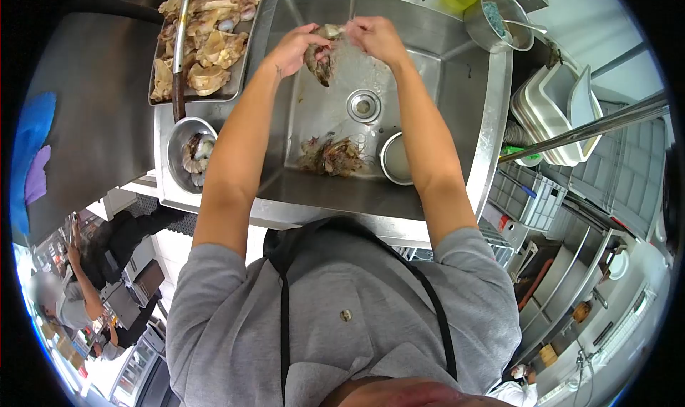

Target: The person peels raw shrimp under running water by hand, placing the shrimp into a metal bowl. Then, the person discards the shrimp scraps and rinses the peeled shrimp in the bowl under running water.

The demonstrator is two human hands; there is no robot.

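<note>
My left hand (295,52) is closed around a large shrimp (320,66) over the upper left of the sink (282,132), its dark shell hanging below my fingers. Close beside it, my right hand (376,38) pinches its fingertips together at the stream of water (354,0); what they hold, if anything, is too small to make out. A heap of shrimp shells and heads (332,156) lies on the sink floor below the drain (364,106). To the left, a metal bowl (173,150) contains several shrimp (194,153).
A tray (239,71) of pale meat or bone pieces (214,50) stands upper left, a metal rod across it. A round metal container (397,158) sits in the sink. Another pot (492,32) and stacked white tubs (549,100) are right. Other people (68,300) stand lower left.
</note>
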